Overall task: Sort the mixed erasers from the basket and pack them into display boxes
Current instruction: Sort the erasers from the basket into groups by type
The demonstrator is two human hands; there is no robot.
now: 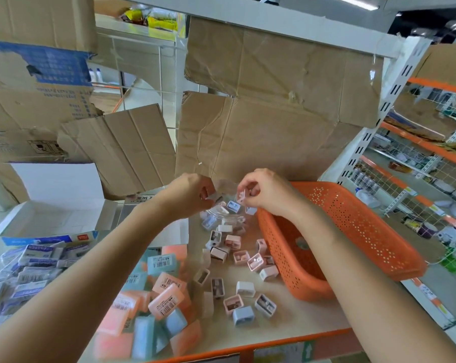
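Cardboard sheets [274,113] line the back of a shop shelf bay, and the counter [295,326] below them carries the sorting.

At the middle of it, the left grip [192,195] pinches one small pale piece [211,196] between fingertips and thumb. The right grip [263,192] pinches a second small piece [242,196] the same way. Both are held just above a clear plastic tub [211,218] that already has a handful of such pieces in it.

In front of the tub, many more small boxy pieces [237,258] lie scattered on the counter in pink, white and blue. They have slots in them and look more like sharpeners than erasers, though I cannot be sure.

Left of these sits a heap of pink and blue barcoded erasers [153,297], and further left a heap of white-and-blue wrapped erasers [33,263]. Behind that heap stands a white display box [51,218], lid up, with nothing visible inside.

To the right, the orange basket [352,205] sits tilted on the counter's edge. Its visible floor holds only one indistinct grey thing.

My reading is that the emptying and rough sorting into three kinds is largely done, since the basket looks almost bare and the kinds lie in separate heaps. Packing has barely begun. The tub is only partly filled, the white box awaits its load, and both eraser heaps remain loose.
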